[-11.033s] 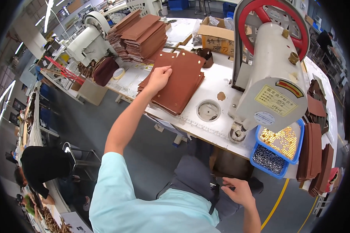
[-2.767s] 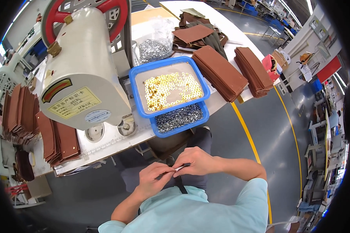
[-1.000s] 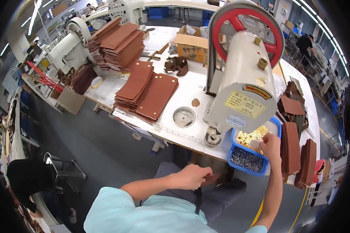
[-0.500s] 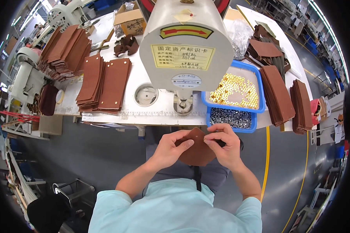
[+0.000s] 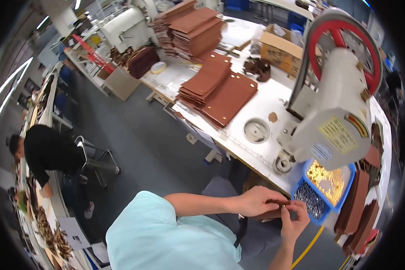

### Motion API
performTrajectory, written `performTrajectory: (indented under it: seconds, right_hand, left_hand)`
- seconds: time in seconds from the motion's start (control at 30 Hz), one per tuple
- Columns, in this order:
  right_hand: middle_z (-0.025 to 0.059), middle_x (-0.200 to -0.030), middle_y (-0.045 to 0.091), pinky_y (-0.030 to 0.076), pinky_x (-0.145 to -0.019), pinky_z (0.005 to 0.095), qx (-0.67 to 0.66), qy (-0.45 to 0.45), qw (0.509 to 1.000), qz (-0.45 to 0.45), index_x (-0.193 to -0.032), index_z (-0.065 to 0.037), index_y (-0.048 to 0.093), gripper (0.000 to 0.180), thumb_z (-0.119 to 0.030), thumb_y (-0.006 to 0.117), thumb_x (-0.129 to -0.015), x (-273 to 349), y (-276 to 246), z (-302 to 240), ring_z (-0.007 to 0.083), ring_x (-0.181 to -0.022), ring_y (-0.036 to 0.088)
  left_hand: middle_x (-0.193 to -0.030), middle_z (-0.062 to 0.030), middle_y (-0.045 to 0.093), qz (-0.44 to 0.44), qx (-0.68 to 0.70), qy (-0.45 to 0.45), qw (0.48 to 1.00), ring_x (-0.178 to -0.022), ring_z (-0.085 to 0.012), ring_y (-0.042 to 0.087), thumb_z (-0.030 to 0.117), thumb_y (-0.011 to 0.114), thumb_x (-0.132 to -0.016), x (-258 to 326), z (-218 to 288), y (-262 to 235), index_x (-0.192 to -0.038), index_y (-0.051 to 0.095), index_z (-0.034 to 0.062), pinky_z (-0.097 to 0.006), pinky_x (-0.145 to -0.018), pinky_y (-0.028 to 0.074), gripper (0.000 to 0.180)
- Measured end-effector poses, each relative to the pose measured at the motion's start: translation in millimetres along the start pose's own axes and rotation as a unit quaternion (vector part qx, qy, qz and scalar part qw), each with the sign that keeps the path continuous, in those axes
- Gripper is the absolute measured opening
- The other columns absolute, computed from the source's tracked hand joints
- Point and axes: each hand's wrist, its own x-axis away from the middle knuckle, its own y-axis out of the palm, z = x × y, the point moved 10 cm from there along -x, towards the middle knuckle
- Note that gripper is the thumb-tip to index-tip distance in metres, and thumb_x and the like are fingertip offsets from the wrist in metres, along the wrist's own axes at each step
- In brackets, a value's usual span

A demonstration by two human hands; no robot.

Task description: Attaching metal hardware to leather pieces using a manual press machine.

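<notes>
Over my lap, in front of the table edge, both hands grip one brown leather piece (image 5: 280,203), now seen almost edge-on. My left hand (image 5: 258,200) is closed on its left side, with the fingers bent over the edge. My right hand (image 5: 296,218) pinches the other side with thumb and fingertips. Whether a small fastener sits between those fingertips is too small to tell. Just beyond my right hand are a blue tray of gold metal fasteners (image 5: 332,180) and a blue tray of dark silver fasteners (image 5: 308,200).
A press machine (image 5: 342,121) with a red wheel stands at the table's right. Stacked brown leather pieces (image 5: 229,96) with gold studs lie left of it, and a taller stack (image 5: 195,33) behind. More leather stacks (image 5: 354,198) lie far right. A person in black (image 5: 54,148) works at left.
My view has swung to the left, bringing the person in black into sight. The leather piece has tipped from facing me to nearly edge-on, still between both hands.
</notes>
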Motion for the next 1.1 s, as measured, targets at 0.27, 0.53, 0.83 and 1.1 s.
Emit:
performTrajectory:
  seconds: [0.27, 0.53, 0.83, 1.1]
  right_hand:
    - [0.0104, -0.091, 0.068, 0.053, -0.074, 0.0289, -0.104, 0.125, 0.985, 0.053, -0.090, -0.001, 0.067, 0.019, 0.008, 0.077, -0.076, 2.2, -1.0, 20.8, 0.0164, -0.079, 0.065]
    - [0.0147, -0.101, 0.071, 0.054, -0.078, 0.0382, 0.232, -0.009, 0.971, 0.054, -0.107, 0.003, 0.070, 0.022, 0.002, 0.070, -0.086, -27.7, -63.4, 27.5, 0.0309, -0.093, 0.070]
    - [0.0197, -0.098, 0.070, 0.052, -0.083, 0.0477, 0.451, 0.002, 0.886, -0.106, -0.105, 0.001, 0.072, 0.023, 0.003, 0.063, -0.085, -43.8, -67.3, 71.2, 0.0393, -0.095, 0.066]
    - [0.0196, -0.085, 0.070, 0.052, -0.076, 0.0478, 0.455, -0.029, 0.883, -0.108, -0.092, -0.001, 0.074, 0.012, -0.002, 0.068, -0.082, -46.4, -57.5, 84.7, 0.0395, -0.082, 0.068]
  left_hand:
    - [-0.105, -0.0154, 0.075, 0.018, -0.058, 0.031, 0.998, -0.093, -0.0322, 0.073, 0.019, 0.068, -0.094, 3.9, 13.5, -6.8, -0.121, 0.071, 0.0077, -0.038, -0.084, 0.055, 0.030]
    - [-0.095, -0.0103, 0.074, 0.046, -0.144, 0.139, 0.979, -0.086, -0.0305, 0.071, 0.021, 0.069, -0.093, -21.5, -20.9, 16.8, -0.109, 0.074, 0.0099, -0.038, -0.073, 0.054, 0.020]
    - [-0.090, -0.0052, 0.072, 0.056, -0.201, 0.167, 0.964, -0.086, -0.0268, 0.070, 0.020, 0.068, -0.094, -21.1, -4.4, 18.6, -0.108, 0.072, 0.0125, -0.038, -0.073, 0.054, 0.017]
    - [-0.093, -0.0067, 0.073, 0.082, -0.172, 0.178, 0.965, -0.088, -0.0279, 0.070, 0.018, 0.066, -0.094, -13.3, -6.4, 9.1, -0.102, 0.074, 0.0110, -0.040, -0.076, 0.054, 0.014]
